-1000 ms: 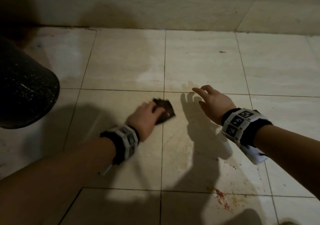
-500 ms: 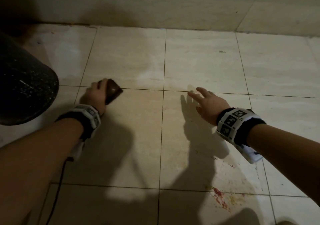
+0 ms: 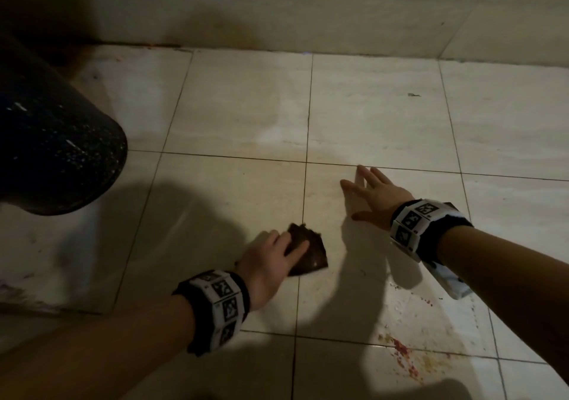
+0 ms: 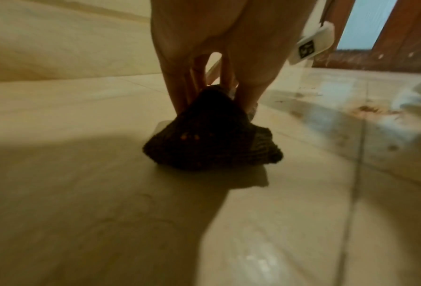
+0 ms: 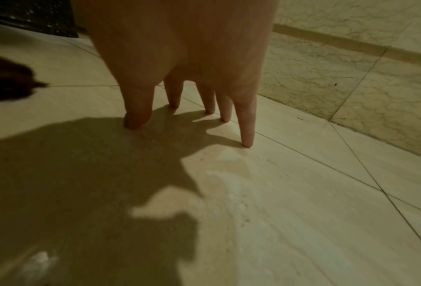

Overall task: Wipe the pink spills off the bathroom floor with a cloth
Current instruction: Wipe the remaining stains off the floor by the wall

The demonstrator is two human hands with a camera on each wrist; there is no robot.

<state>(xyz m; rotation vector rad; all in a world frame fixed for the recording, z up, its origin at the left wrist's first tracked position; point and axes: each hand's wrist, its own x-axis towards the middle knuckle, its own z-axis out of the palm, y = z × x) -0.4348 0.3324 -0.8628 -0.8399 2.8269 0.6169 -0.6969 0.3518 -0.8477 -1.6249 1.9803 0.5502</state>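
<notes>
A dark brown cloth point(image 3: 311, 255) lies bunched on the pale tiled floor point(image 3: 234, 116). My left hand point(image 3: 291, 242) holds it down, fingers and thumb gripping its raised middle point(image 4: 211, 147). In the left wrist view the left hand point(image 4: 211, 87) straddles the cloth's peak. My right hand point(image 3: 363, 190) rests on the floor to the cloth's right, spread, with its fingertips point(image 5: 246, 143) touching the tile. A pink and yellowish spill point(image 3: 403, 356) stains the tiles near me at the lower right, apart from the cloth. The cloth's edge point(image 5: 3, 81) shows at the left of the right wrist view.
A big dark speckled container point(image 3: 55, 140) stands at the left. The tiled wall point(image 3: 308, 14) runs across the back. Wet sheen and specks point(image 4: 366, 110) mark the floor right of the cloth. A brown door frame point(image 4: 395, 32) shows beyond.
My left hand has swept the cloth from beside the dark container back right and toward me. The right hand has flattened, fingertips now on the floor.
</notes>
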